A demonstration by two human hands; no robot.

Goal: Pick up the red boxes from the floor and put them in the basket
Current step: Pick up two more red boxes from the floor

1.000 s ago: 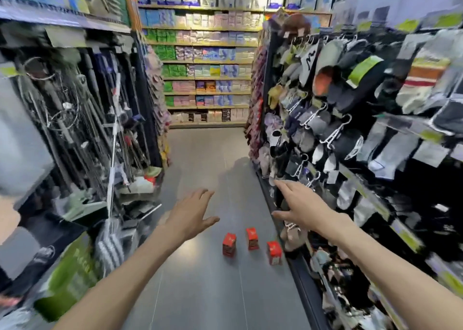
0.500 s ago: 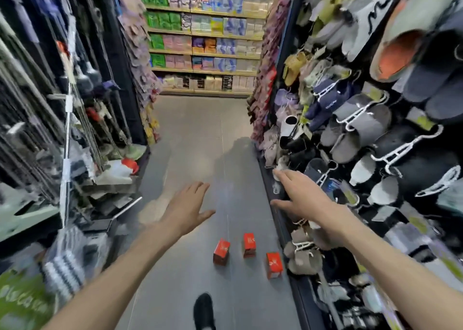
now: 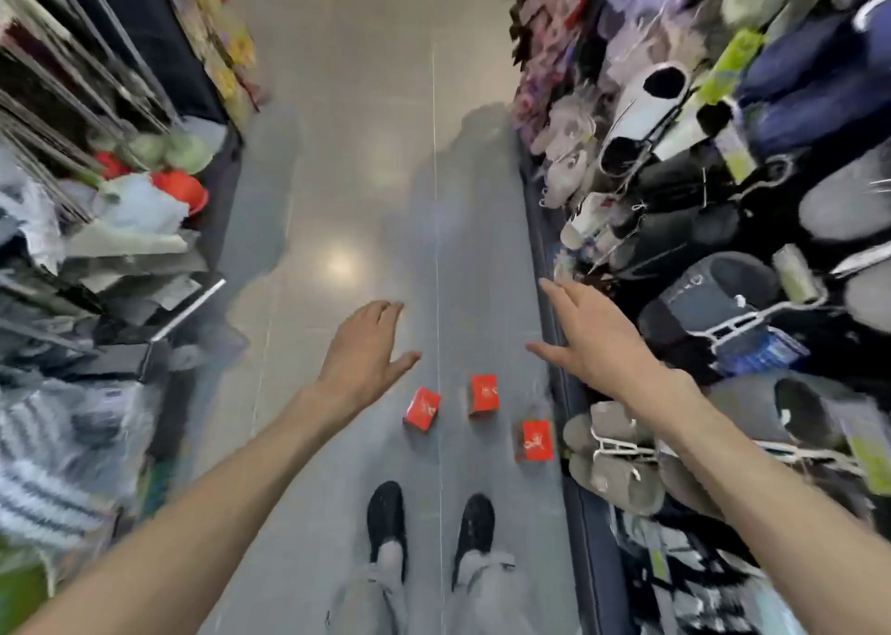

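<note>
Red boxes (image 3: pixel 482 395) below outstretched fingers (image 3: pixel 391 310)

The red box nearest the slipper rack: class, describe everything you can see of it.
The red box nearest the slipper rack is small and looks like cardboard, with pale markings on its upper face, too blurred to read. It stands alone on the grey floor, close beside the rack's base edge, the rightmost of three red boxes. Neither hand touches it.

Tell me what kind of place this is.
Most likely a shop aisle: slippers hang on hangers along the right rack, cleaning goods crowd the left shelves, and a tiled floor runs between them.
</note>
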